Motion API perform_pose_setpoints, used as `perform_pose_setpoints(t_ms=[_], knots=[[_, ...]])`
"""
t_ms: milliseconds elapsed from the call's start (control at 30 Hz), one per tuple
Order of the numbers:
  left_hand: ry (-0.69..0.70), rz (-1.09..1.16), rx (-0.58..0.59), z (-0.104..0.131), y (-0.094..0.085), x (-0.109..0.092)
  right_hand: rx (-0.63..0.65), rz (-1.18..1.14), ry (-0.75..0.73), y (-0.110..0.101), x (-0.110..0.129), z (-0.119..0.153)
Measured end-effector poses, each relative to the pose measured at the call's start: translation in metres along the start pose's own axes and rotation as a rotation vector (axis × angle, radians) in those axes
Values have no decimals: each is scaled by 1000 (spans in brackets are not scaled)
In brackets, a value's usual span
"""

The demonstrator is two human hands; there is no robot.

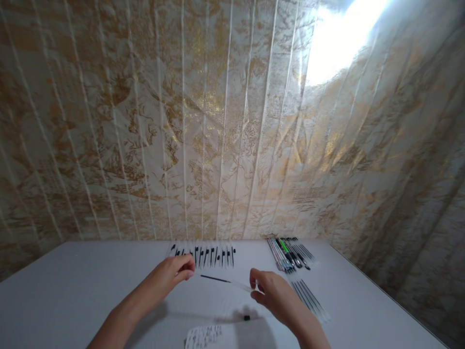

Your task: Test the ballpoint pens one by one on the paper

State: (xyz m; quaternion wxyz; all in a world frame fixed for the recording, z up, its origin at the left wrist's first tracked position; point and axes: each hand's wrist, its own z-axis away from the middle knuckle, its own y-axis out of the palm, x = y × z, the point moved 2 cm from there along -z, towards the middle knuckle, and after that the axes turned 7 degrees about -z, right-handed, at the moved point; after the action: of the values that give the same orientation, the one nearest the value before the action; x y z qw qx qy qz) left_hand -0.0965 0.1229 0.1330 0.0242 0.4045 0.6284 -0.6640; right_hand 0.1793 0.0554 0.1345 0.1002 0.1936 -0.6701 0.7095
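Observation:
My right hand [267, 288] is closed in a pinch on the pale, translucent end of a pen refill [215, 278]. The refill's dark part points left, above the table, toward my left hand. My left hand [178, 269] has its fingers curled to the thumb, just short of the refill's dark tip. Whether it holds anything small is hidden. Below my right hand, a small black cap [247, 318] lies on the table. Behind my left hand, a row of clear pens [212, 257] with black caps lies side by side, partly covered by that hand.
At the right back lies a group of pens [285, 254], one bright green. Several thin dark refills [307, 295] are spread nearer to me. A sheet with handwriting [205, 337] lies at the front of the white table [90, 276]. A patterned curtain [218, 121] hangs behind.

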Motion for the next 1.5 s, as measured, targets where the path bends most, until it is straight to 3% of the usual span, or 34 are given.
perform_pose_setpoints(t_ms=[267, 367, 467, 633, 767, 900, 1100, 1200, 1300, 1500], knots=[[45, 76, 48, -2, 24, -26, 38, -59, -72, 6, 19, 0], [63, 170, -10, -4, 40, -44, 10, -144, -113, 6, 18, 0], [0, 263, -136, -7, 67, -53, -2, -275, -139, -3, 10, 2], [-4, 164, -8, -13, 131, -58, -114, -426, -157, -21, -7, 4], [10, 189, 5, -18, 155, -65, -162, -474, -142, -21, -11, 1], [-22, 329, -25, -24, 138, -64, -107, -625, -187, -15, -5, -2], [-85, 558, -214, -28, 62, -42, -84, -600, -243, 1, 10, -6], [-127, 603, -267, -22, 34, -32, -96, -512, -242, 8, 21, -7], [-151, 626, -268, -14, 23, -29, -113, -413, -220, 11, 31, -6], [-172, 633, -235, -6, 21, -32, -122, -321, -229, 12, 41, -5]])
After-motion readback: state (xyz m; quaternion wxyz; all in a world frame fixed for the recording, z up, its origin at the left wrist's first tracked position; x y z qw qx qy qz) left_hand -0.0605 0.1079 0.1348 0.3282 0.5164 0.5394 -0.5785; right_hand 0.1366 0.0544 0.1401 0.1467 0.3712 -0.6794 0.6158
